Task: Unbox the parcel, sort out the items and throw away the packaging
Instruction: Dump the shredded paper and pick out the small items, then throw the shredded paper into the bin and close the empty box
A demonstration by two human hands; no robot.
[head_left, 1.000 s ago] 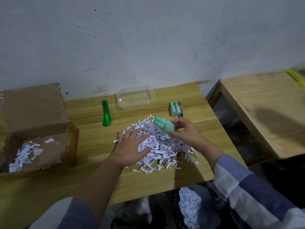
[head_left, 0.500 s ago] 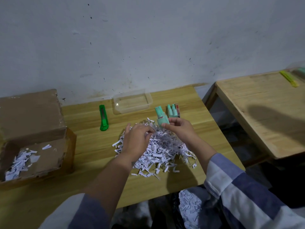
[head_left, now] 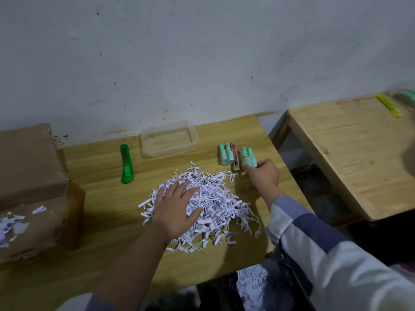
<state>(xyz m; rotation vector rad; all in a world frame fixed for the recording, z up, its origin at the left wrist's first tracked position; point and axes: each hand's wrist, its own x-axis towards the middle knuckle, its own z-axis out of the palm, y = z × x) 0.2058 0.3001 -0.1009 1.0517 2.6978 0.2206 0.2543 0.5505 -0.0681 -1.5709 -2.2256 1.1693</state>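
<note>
Our right hand (head_left: 263, 173) grips a pair of mint-green bottles (head_left: 248, 158) at their base, caps pointing away from us toward the wall. They sit just right of the row already sorted on the bench (head_left: 101, 198): another mint pair (head_left: 225, 153) and a slim red-and-brown stick (head_left: 235, 157), all lying with their long axes running the same way, away from us. So the pair in our hand is already parallel to its neighbours and almost touching the stick; we cannot tell whether the bottles rest on the wood yet.

Our left hand (head_left: 177, 209) lies flat and spread, grasping nothing, on the heap of shredded paper (head_left: 215, 198) in the middle of the bench. It is the nearer hand to the heap, which lies between our two hands; the right would have to come back toward us and leftward.

We judge the setting-down nearly done, with the shreds next to be searched or cleared. The opened cardboard box (head_left: 33, 198) stands well to the left, a few shreds inside.
</note>
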